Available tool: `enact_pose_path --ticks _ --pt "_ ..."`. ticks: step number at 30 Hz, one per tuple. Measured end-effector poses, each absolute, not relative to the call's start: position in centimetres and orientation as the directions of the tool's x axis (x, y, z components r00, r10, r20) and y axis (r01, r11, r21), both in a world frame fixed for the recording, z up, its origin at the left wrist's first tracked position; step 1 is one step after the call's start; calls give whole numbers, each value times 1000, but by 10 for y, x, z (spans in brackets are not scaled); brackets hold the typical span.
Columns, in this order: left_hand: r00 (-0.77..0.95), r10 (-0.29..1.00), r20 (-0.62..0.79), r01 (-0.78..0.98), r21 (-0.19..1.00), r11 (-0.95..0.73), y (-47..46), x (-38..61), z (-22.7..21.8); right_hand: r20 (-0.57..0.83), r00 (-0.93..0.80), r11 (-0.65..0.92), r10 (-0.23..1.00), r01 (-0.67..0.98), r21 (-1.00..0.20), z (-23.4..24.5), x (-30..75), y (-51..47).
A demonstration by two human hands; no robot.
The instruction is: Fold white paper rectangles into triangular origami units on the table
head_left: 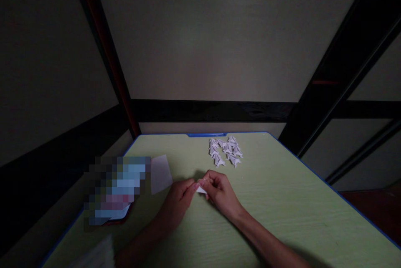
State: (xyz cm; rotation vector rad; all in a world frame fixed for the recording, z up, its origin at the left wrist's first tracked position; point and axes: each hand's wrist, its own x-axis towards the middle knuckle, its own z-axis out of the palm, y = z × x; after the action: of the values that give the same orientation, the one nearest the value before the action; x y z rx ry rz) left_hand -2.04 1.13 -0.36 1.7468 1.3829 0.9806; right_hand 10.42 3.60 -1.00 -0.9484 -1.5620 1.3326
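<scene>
Both hands meet near the middle of the pale green worktop (282, 205), pinching a small piece of white paper (201, 190) between them. The left hand (178, 197) grips its left end with thumb and fingertips closed, and the right hand (219, 190) clamps the other end with fingers curled over it. At 12 o'clock from the hands, near the far edge, lies a cluster of folded paper shapes (225, 151), touching one another. At 10 o'clock, just beside the left hand, 1 flat white sheet (160, 173) lies on the worktop.
</scene>
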Motion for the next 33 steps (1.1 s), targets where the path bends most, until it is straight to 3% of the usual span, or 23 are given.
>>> enact_pose_path --ticks 6,12,18,23,29,33 --pt "-4 975 224 504 842 -191 13 -23 -3 92 -395 93 914 -18 -996 -11 103 39" --pt "-31 967 252 473 856 -208 12 -22 -2 130 -270 169 954 127 -977 -8 104 37" --pt "4 982 188 341 923 -178 15 -24 -2 151 -292 188 944 103 -977 -9 106 39" --pt "20 993 118 157 980 -120 22 -20 -2 105 -349 93 931 -52 -994 -9 105 42" --pt "59 998 11 -175 985 -1 32 0 -8 83 -388 -121 918 -475 -872 -8 105 44" --pt "54 996 -76 -327 941 90 37 8 -10 69 -428 -189 901 -532 -826 -8 107 44"
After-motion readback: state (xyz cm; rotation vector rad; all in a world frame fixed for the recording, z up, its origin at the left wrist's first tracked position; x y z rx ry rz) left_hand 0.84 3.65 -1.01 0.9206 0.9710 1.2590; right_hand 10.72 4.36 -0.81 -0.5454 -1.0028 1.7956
